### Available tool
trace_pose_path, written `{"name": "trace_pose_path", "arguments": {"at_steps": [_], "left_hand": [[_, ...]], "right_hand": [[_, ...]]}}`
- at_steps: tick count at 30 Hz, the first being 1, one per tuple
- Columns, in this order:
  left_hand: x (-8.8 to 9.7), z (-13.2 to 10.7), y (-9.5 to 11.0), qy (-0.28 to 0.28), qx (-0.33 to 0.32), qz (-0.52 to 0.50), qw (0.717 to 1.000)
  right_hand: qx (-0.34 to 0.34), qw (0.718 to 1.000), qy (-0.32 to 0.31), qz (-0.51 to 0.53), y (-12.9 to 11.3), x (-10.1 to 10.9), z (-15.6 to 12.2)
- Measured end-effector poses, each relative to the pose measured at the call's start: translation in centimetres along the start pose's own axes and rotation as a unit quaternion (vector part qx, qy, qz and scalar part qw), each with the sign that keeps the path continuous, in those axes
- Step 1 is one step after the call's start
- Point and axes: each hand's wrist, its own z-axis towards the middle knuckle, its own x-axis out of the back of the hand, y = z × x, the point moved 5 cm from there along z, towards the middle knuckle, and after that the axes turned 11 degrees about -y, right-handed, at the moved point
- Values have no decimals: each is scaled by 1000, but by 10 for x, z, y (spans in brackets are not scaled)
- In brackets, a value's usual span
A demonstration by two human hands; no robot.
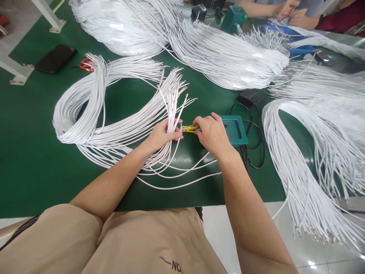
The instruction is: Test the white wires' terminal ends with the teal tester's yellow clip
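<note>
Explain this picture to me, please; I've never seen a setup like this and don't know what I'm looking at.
No robot arm here: a person works with two bare hands. The single picture comes from a camera worn on their head, looking forward and down. The left hand holds a bunch of thin white cables. The right hand grips a small yellow tool, its tip close to the left hand. On the green table lie more cable bundles, a teal tray-shaped box and a dark flat object. Across it, another person's hands show.
</note>
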Motion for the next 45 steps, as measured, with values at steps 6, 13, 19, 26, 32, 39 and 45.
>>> {"name": "trace_pose_path", "arguments": {"at_steps": [6, 13, 19, 26, 32, 39, 45], "left_hand": [[-2, 2, -1, 9, 13, 18, 1000], [0, 9, -11, 26, 21, 6, 999], [4, 9, -13, 37, 30, 91, 995], [2, 4, -5, 24, 48, 126, 991], [6, 2, -4, 12, 70, 122, 990], [13, 1, -3, 25, 25, 70, 997], [8, 1, 2, -11, -35, 5, 999]], "right_hand": [[24, 999, -4, -46, -6, -3, 0], [42, 998, -26, -39, -1, -8, 3], [35, 998, -33, -37, 3, -9, 7], [-26, 998, 61, -4, 6, -3, -8], [-180, 975, 130, 12, 25, -6, -22], [-79, 982, 150, 83, -14, 5, -28], [131, 989, 56, 50, -97, -12, -43]]}}
